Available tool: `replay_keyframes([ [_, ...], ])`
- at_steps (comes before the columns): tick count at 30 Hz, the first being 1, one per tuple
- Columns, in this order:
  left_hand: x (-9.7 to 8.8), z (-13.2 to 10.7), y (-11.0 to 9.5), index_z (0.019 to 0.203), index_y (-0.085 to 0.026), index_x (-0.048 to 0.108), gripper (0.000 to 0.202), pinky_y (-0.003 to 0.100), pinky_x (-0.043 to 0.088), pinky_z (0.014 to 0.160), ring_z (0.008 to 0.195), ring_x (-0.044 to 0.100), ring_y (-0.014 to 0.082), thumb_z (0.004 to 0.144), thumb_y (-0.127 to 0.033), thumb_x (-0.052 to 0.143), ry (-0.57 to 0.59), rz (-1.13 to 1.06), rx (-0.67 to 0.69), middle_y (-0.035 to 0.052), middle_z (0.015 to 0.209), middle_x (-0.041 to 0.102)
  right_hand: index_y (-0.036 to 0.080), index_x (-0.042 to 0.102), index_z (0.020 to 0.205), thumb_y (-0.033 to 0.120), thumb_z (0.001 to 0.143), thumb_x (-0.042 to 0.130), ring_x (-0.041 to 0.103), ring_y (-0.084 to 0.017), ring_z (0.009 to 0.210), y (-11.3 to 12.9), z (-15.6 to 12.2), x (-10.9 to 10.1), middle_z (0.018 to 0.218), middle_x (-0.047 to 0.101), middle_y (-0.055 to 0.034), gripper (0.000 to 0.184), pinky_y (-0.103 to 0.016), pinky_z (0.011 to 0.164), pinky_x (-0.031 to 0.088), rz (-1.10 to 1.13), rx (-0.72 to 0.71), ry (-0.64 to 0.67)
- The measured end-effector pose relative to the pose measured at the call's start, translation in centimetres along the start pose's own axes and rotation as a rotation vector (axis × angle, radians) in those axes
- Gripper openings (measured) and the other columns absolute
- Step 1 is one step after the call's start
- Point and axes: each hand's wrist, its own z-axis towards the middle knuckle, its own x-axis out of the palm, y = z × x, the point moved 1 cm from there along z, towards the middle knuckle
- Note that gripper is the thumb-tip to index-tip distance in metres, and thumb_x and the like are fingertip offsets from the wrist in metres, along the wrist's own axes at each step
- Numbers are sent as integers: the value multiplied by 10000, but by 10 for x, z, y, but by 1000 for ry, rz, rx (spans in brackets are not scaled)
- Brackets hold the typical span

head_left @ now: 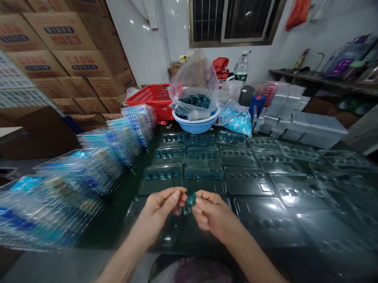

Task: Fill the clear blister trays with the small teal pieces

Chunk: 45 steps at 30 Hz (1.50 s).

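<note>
A small glossy teal piece [191, 199] is pinched between the thumb and fingers of my right hand [213, 210]. Close beside it, my left hand [163, 204] is closed with thumb and fingertips together; what they grip, if anything, is too small to make out. Both hands hover above the near clear plastic trays. Just beyond them, a clear tray [202, 186] has a row of teal pieces in its hollows, and the tray to its left [160, 186] has a similar row. To the right, the hollows of another tray [248, 186] look colourless.
Stacked packs in clear plastic [103, 167] line the table's left side. At the back stand a blue basin [194, 125] with a bag of teal pieces [195, 101], a red basket [147, 96] and clear boxes [315, 129]. Cartons [71, 32] rise at left.
</note>
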Motion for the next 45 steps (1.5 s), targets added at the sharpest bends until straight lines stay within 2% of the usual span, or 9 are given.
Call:
replay_keyframes([
  [9,14,-11,4,659,-145,535,157,161,275,417,441,377,30,649,-200,682,58,-523,-235,-47,576,499,144,504,684,273,806,494,255,-28,342,-5,-4,11,416,342,89,177,-175,347,180,-354,-67,-173],
  [15,17,-16,10,627,-157,457,223,141,188,363,398,296,16,683,-226,662,-37,-491,-258,-76,492,414,150,510,708,272,808,457,244,-40,349,-12,-6,12,431,319,88,167,-174,334,193,-391,21,-242],
  [18,17,-12,17,691,-172,481,176,141,174,349,374,300,25,709,-256,635,-41,-587,-332,-86,449,378,155,557,903,199,800,450,406,-67,470,-8,-11,13,617,486,21,155,-190,420,326,-651,-196,-281],
  [21,15,-6,18,693,-160,510,169,139,170,333,360,330,22,676,-234,661,-25,-719,-403,-72,470,420,209,526,1076,115,771,462,504,-107,702,-2,-16,15,917,538,-35,326,-231,614,409,-962,-450,-209],
  [25,15,-2,12,701,-134,570,167,130,239,347,400,425,30,623,-207,698,-1,-826,-470,-38,521,506,210,591,937,115,756,509,496,-122,677,4,-16,12,743,542,-4,220,-242,629,392,-1182,-539,-167],
  [33,20,-1,4,766,-148,596,173,155,306,415,429,420,34,642,-220,693,-190,-618,-140,-47,534,542,202,611,792,224,776,532,461,-109,575,18,2,18,647,520,13,83,-231,544,357,-1129,-503,-208],
  [37,2,3,3,924,-165,589,261,175,332,421,523,486,80,697,-283,638,-122,-473,-123,-3,669,584,188,602,794,225,763,540,472,-107,569,18,13,9,635,525,17,78,-224,538,361,-1152,-428,-211],
  [42,-52,-4,18,910,-158,607,252,188,376,514,624,512,98,705,-303,625,-375,-116,-41,28,799,607,182,605,764,175,760,543,501,-120,619,3,14,-5,658,545,6,62,-230,583,353,-1571,-315,-162],
  [45,-77,-13,36,910,-157,610,264,224,409,601,693,554,139,702,-319,619,-407,45,-35,41,826,628,190,604,787,187,777,534,540,-135,668,-8,13,-2,724,581,-5,70,-236,598,350,-1775,-222,-110],
])
